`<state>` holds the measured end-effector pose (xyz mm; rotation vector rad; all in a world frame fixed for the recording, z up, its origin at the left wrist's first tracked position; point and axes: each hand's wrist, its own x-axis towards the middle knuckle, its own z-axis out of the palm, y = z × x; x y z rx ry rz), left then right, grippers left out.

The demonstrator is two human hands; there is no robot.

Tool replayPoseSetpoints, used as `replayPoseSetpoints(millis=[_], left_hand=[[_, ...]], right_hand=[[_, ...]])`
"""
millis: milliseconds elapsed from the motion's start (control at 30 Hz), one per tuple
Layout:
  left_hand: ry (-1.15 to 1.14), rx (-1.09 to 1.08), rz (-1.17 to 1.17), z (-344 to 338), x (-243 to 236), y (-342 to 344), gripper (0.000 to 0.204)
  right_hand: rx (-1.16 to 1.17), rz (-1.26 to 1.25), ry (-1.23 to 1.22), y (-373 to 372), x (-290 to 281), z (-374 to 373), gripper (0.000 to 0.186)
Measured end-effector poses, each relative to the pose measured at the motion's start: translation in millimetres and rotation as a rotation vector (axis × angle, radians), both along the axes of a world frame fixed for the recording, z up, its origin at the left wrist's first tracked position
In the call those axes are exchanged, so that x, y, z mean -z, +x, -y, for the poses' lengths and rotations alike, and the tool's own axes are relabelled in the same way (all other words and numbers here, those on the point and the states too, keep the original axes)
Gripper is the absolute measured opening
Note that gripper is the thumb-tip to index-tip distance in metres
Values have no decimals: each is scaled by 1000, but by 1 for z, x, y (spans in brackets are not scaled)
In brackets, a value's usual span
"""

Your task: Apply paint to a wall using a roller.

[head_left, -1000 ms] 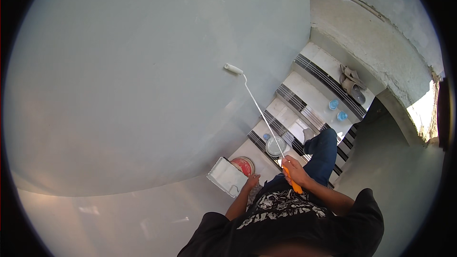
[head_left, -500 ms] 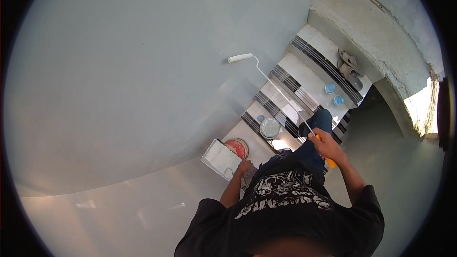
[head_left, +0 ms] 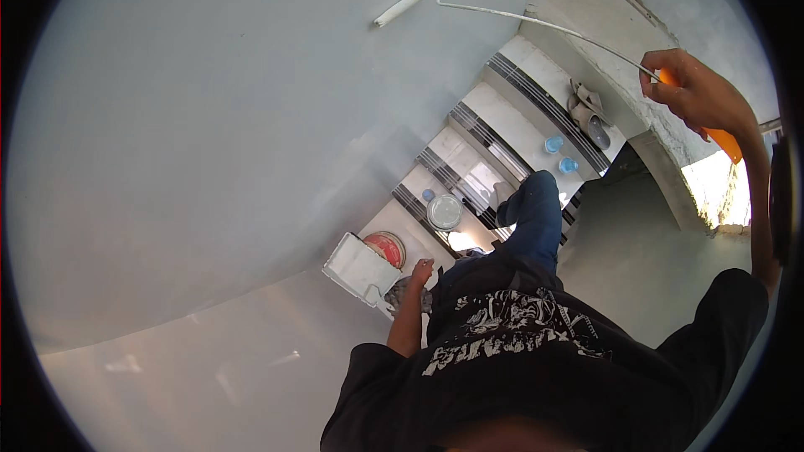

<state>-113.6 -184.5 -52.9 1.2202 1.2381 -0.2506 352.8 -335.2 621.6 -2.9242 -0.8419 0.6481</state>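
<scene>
My right hand (head_left: 678,88) grips the orange handle (head_left: 722,144) of a long paint roller, raised at the right. Its white roller head (head_left: 396,12) is high on the pale grey wall (head_left: 234,117), by the upper end of the staircase. My left hand (head_left: 422,269) hangs low beside my hip with its fingers curled; what is in it, if anything, is too small to make out. Just left of it a white paint tray (head_left: 352,266) rests beside a red-topped bucket (head_left: 385,248).
Tiled stairs (head_left: 519,79) with dark stripes hold a pail (head_left: 445,213), blue cups (head_left: 554,144) and grey sandals (head_left: 596,124). My bent leg (head_left: 532,213) is on the steps. A rough concrete edge (head_left: 603,8) curves along the right, above an opening with daylight (head_left: 712,197).
My right hand has risen sharply up and to the right with the roller, whose head has moved higher on the wall. My left hand has shifted slightly up and left in view.
</scene>
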Motion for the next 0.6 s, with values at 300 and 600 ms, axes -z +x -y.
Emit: replayPoseSetpoints(millis=[300, 600], left_hand=[[-136, 67, -69, 18, 13, -29, 48], [-108, -48, -125, 5, 17, -55, 44]], right_hand=[[-215, -163, -93, 21, 95, -66, 22], [85, -185, 80, -12, -11, -24, 22]])
